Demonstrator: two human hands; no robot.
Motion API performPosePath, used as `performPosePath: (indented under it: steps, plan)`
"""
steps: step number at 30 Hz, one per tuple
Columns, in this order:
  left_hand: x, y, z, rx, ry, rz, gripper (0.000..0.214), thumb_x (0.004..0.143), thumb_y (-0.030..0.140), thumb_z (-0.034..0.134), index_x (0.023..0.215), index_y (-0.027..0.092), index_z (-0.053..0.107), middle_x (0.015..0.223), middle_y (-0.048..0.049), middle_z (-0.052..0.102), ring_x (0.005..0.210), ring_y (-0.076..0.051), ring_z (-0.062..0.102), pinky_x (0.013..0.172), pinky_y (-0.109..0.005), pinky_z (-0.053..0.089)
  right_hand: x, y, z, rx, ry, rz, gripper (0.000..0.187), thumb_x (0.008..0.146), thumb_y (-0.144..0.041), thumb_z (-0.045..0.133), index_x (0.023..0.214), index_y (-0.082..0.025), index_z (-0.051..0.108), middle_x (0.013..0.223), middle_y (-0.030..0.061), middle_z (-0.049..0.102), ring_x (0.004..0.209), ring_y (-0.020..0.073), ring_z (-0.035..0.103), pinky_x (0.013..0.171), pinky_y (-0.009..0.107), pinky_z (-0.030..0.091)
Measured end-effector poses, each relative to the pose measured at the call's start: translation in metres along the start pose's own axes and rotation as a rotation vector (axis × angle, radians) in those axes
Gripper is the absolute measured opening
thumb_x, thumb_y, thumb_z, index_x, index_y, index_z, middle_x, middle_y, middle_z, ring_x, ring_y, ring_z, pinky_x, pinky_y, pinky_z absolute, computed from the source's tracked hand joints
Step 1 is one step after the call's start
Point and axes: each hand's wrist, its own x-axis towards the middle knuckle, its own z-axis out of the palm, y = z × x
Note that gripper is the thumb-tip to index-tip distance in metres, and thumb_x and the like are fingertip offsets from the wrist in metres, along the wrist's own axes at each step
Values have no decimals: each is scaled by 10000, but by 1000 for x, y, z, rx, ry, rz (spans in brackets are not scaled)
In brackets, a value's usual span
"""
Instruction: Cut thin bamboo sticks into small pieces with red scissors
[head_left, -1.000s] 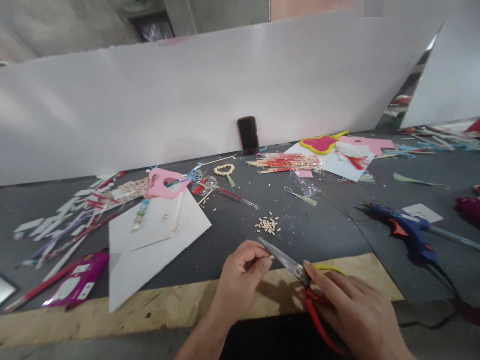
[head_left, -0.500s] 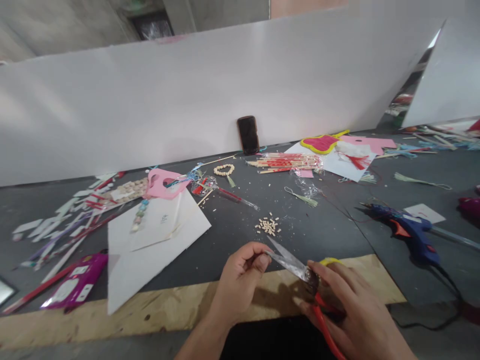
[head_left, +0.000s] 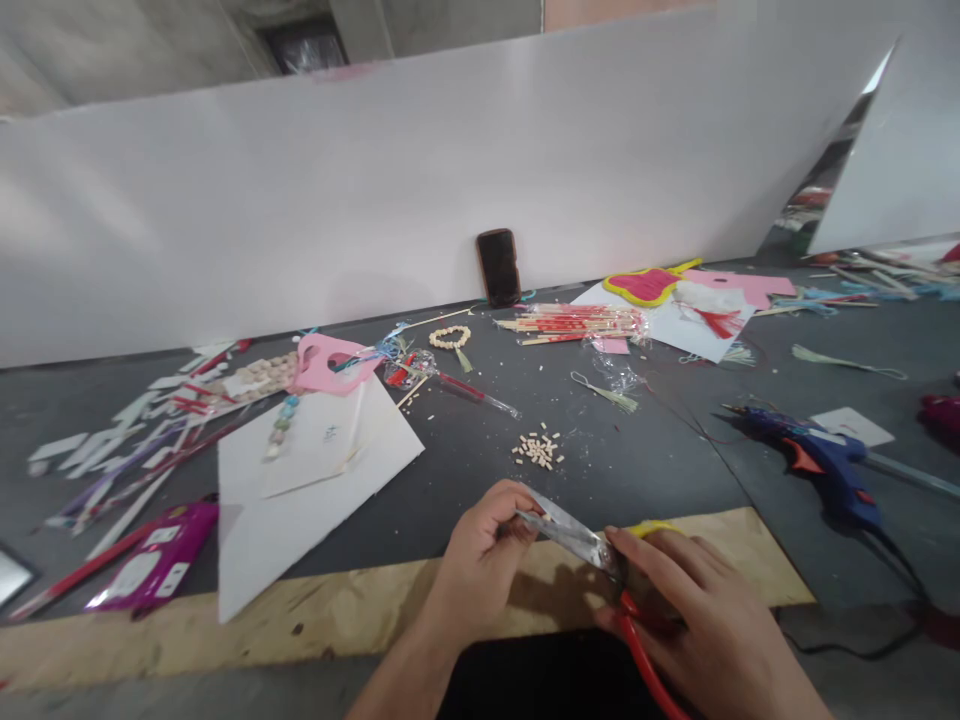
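Head view. Low in the middle, over a pale plywood strip (head_left: 225, 620) along the near edge of the dark grey table (head_left: 660, 470): red-handled steel scissors (head_left: 571, 531) gripped in the right hand (head_left: 697, 625), fingers curled tight round the red loops, forefinger reaching to the pivot. Blades a little apart, pointing left and slightly away, tips at the left hand (head_left: 480, 565). There, thumb and forefinger pressed together in a pinch right at the blade tips, other fingers curled under; contents of that pinch too small to tell. Peeking out behind the right fingers, a sliver of something yellow (head_left: 654, 526), not clear what.

Just beyond the blades, on bare table, a little heap of pale wooden bits (head_left: 537, 450), apart from both hands. Off to the right, a blue hot-glue gun with orange trigger (head_left: 821, 465), lying on its side, dark cable trailing toward the near edge. To the left, overlapping white paper sheets (head_left: 315, 480), with a pink foam cutout (head_left: 330, 362) at their far corner and a magenta foil packet (head_left: 154, 568) near the plywood. Farther back, a ring of cream beads with a tassel (head_left: 450, 338), a clear-wrapped bundle of red and natural sticks (head_left: 574, 323), a loose green tassel (head_left: 606, 395), a yellow-edged pink felt shape (head_left: 645, 285). Leaning upright against the long white board (head_left: 337, 200) at the back, a black phone (head_left: 499, 267)
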Motion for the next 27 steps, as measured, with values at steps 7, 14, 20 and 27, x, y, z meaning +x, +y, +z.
performPosePath:
  steps: [7, 14, 20, 27]
  plan:
    - [0, 2, -4, 51, -10, 5, 156, 849, 184, 462, 722, 177, 552, 838, -34, 531, 765, -152, 496, 715, -265, 393, 0, 1, -1, 73, -50, 15, 439, 778, -443, 641, 1150, -222, 569, 878, 51, 679, 731, 165, 643, 629, 268, 526]
    - [-1, 4, -4, 53, -31, -34, 159, 831, 156, 459, 698, 174, 543, 813, -22, 508, 725, -139, 465, 678, -250, 367, -2, 3, -1, 62, 1, -7, 380, 808, -437, 604, 1122, -224, 596, 833, 43, 687, 703, 156, 647, 623, 270, 524]
    - [-2, 4, -2, 0, -54, -68, 145, 834, 138, 461, 717, 170, 540, 820, -7, 509, 719, -124, 444, 676, -236, 344, 0, 3, -2, 4, 43, -70, 340, 845, -415, 561, 1098, -192, 608, 817, 43, 688, 686, 152, 648, 597, 257, 522]
    - [-3, 4, 1, -25, -48, -80, 169, 882, 244, 470, 766, 170, 569, 797, -8, 513, 733, -134, 475, 704, -242, 373, -1, 0, -4, -45, 56, -54, 289, 863, -364, 520, 1076, -201, 629, 775, 38, 698, 634, 139, 647, 561, 233, 515]
